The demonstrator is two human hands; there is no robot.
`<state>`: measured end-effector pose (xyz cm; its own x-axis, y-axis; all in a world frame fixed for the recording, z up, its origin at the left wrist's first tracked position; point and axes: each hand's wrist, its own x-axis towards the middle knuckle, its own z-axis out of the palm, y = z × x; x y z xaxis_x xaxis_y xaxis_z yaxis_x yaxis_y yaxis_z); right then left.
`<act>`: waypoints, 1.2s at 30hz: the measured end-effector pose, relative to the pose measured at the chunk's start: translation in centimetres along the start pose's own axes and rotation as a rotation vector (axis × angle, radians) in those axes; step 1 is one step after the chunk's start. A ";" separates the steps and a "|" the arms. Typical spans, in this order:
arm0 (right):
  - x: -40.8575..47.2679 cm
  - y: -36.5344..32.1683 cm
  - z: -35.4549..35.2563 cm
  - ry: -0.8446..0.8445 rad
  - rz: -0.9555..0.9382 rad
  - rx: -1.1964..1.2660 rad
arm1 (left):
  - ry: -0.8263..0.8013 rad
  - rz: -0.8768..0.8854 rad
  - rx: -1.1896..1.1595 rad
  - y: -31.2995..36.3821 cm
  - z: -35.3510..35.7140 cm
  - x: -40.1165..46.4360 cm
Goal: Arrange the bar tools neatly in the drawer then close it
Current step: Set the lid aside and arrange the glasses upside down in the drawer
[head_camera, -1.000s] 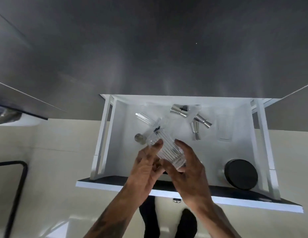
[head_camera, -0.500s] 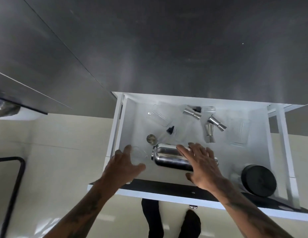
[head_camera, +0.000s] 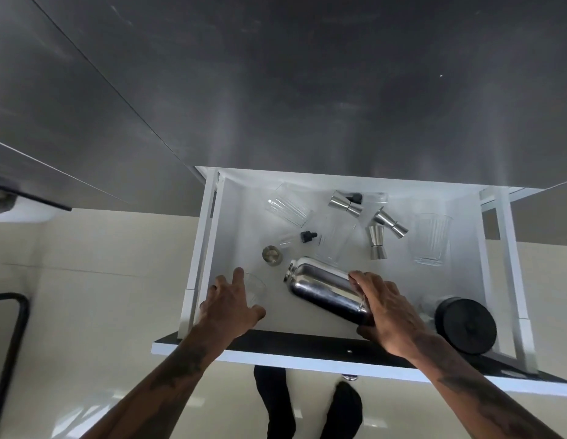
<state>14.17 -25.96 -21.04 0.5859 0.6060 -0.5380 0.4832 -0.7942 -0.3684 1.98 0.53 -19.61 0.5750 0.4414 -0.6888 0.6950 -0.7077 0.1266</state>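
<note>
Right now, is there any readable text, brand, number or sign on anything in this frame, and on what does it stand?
None can be read.
Cocktail shaker under the right hand: bare polished metal, no mark showing.
Jiggers: any measure marks are too small to tell.
Black round lid: plain.
Ribbed glasses and drawer: no lettering.
Left hand rests on a clear glass, unmarked.
</note>
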 end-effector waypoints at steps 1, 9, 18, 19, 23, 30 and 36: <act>-0.1 0.1 0.1 0.002 0.002 0.005 | -0.001 -0.005 -0.001 -0.2 0.0 0.0; -0.3 0.5 0.0 -0.012 0.022 0.037 | -0.052 -0.053 0.137 -0.3 0.0 0.3; -1.1 1.2 -0.5 -0.090 0.116 -0.060 | 0.003 -0.098 0.179 0.9 -0.1 0.8; -1.1 1.1 -0.8 -0.129 0.142 -0.064 | 0.038 -0.089 0.183 1.0 -0.2 1.0; -0.1 -0.1 -3.1 -0.122 0.216 0.077 | 0.149 -0.035 0.151 1.2 -0.4 1.2; 7.1 -5.7 -3.6 0.194 0.603 0.409 | 0.215 0.092 -0.088 -0.1 -0.3 -0.7; 7.9 -5.6 -1.4 0.287 0.652 0.552 | 0.241 0.213 -0.065 -2.7 -0.3 -2.1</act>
<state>17.07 -16.67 -22.17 0.8100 -0.0433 -0.5848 -0.3398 -0.8474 -0.4079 -0.95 1.66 -18.34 0.7907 0.4106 -0.4540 0.5696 -0.7651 0.3002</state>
